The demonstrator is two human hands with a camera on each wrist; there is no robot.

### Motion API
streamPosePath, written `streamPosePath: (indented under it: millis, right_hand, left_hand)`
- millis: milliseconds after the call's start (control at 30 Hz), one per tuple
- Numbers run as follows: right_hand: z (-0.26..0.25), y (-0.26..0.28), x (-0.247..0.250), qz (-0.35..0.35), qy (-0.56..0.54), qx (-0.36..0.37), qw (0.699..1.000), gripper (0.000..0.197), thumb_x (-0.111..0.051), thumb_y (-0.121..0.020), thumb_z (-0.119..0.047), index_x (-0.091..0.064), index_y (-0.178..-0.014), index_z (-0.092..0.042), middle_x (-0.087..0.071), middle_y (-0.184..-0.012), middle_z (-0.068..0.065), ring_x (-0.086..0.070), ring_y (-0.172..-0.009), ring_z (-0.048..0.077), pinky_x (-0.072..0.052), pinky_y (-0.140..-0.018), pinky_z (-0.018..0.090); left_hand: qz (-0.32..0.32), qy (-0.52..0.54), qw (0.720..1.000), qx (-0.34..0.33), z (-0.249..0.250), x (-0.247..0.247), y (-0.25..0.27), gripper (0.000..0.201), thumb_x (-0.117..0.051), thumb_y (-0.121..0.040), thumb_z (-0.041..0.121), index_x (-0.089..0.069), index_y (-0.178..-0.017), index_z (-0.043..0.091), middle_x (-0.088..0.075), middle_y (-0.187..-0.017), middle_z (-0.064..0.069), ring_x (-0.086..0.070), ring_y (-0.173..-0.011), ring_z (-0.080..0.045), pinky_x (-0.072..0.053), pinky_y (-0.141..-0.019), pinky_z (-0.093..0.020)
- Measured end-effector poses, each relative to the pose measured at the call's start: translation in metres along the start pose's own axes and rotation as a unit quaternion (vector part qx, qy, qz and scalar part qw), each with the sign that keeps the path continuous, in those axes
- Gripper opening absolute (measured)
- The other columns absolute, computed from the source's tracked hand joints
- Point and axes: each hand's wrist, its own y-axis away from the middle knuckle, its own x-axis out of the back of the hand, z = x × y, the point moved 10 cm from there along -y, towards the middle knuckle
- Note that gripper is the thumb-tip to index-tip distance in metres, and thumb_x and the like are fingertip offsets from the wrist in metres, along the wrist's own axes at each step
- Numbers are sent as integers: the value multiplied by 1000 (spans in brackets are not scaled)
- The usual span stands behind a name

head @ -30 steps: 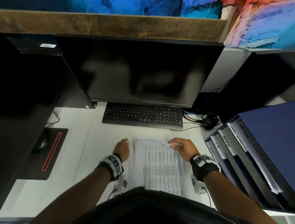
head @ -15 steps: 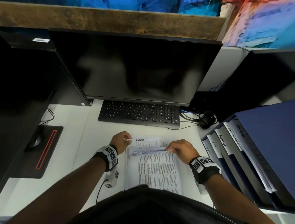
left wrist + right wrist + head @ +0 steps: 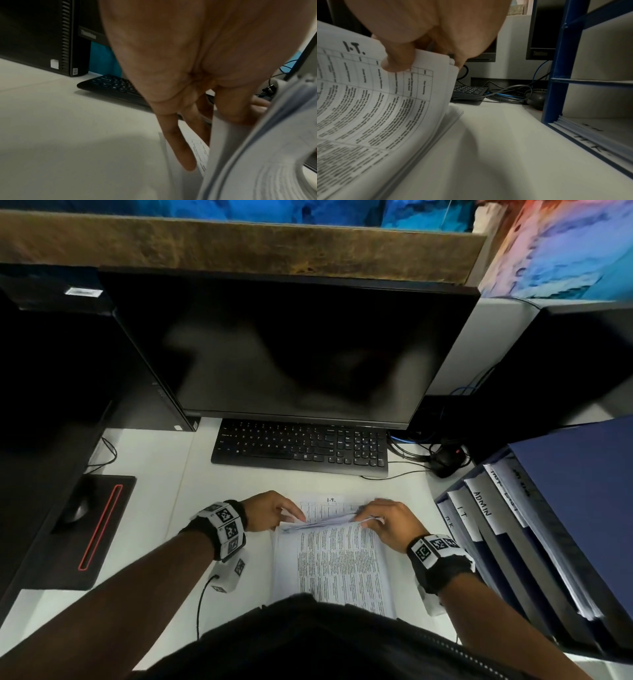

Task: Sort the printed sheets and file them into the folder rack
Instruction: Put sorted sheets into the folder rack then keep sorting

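Observation:
A stack of printed sheets lies on the white desk in front of me. Its upper sheets are lifted at the far edge. Under them shows a table sheet marked "I.T.". My left hand pinches the lifted sheets at their far left corner, its fingers reaching down beneath them. My right hand pinches the far right corner, thumb on the I.T. sheet and fingers behind. The blue folder rack stands at the right, its folders labelled ADMIN and I.T..
A black keyboard and a dark monitor stand just beyond the stack. Cables lie between the keyboard and the rack. A mouse on a black pad sits at the left, beside a black computer tower.
The stack lay flat a second ago. Both hands have leafed up its far edge; a sheet marked ADMIN showed half a second ago, and now the I.T. sheet shows.

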Motion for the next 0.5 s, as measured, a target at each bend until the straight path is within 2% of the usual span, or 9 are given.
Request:
streamPosePath:
  millis: [67,100,133,200,233,300,333,400,500]
  right_hand:
    - [-1,4,1,9,-28,-14,999,22,-64,-86,-7,-72,-98,-24,-70,-105,-10,-63,-99,3,-42,-92,8]
    - [-3,6,0,15,-34,-14,999,22,-65,-86,-7,-72,-97,-24,-71,-104,-10,-64,-97,3,-39,-89,4]
    - [-4,8,0,20,-37,-13,999,22,-66,-85,-6,-72,-97,-24,-71,-103,-10,-64,-95,3,-37,-88,1]
    - [-5,12,-1,26,-40,-16,999,22,-67,-84,-6,-73,-96,-24,-71,-102,-10,-64,-94,2,-37,-87,-1]
    - [-5,13,0,28,-39,-17,999,22,-67,-84,-6,-73,-95,-24,-71,-101,-10,-64,-93,2,-37,-87,-1]
    - [-4,13,2,29,-34,-18,999,22,-67,-84,-5,-73,-95,-24,-71,-100,-10,-65,-92,3,-36,-86,-2]
    - [-4,12,2,25,-30,-20,999,23,-67,-84,-5,-73,-95,-24,-71,-101,-10,-65,-93,3,-35,-86,-3]
    - [-2,11,2,15,-22,-27,999,24,-66,-85,-5,-72,-96,-25,-71,-103,-11,-64,-95,3,-34,-86,-3]
    - [1,12,2,12,-20,-35,999,25,-65,-85,-4,-72,-97,-25,-71,-105,-11,-64,-97,2,-33,-87,-3]
  left_hand:
    - [25,19,1000,2,-2,9,-1,26,-47,-95,13,-67,-87,29,-62,-109,17,-58,-104,-9,-49,-84,-32]
    - [64,28,998,-3,-3,18,-2,20,-46,-96,33,-65,-92,31,-62,-112,16,-57,-106,-10,-47,-86,-28]
    - [114,25,993,-4,-6,30,-2,29,-42,-95,44,-65,-103,29,-61,-118,11,-55,-112,-13,-44,-92,-27]
    - [171,-41,984,14,-13,43,-5,38,-36,-100,33,-58,-124,13,-55,-132,-2,-49,-124,-20,-35,-107,-31]
    - [163,-84,983,28,-17,43,-9,35,-36,-101,21,-56,-126,6,-54,-132,-8,-48,-125,-23,-32,-111,-33]
    - [138,-111,983,43,-26,34,-19,29,-43,-95,0,-60,-117,-1,-57,-122,-18,-55,-112,-28,-36,-109,-37]
    - [140,-116,982,47,-26,33,-21,31,-46,-91,-5,-61,-117,0,-55,-117,-17,-55,-103,-24,-40,-105,-32]
    - [169,-108,978,57,-26,37,-20,31,-51,-92,1,-60,-121,7,-46,-112,-6,-50,-95,-13,-36,-90,-15]
    - [184,-112,974,67,-27,39,-22,30,-53,-93,5,-59,-122,9,-40,-110,0,-47,-94,-11,-34,-86,-12]
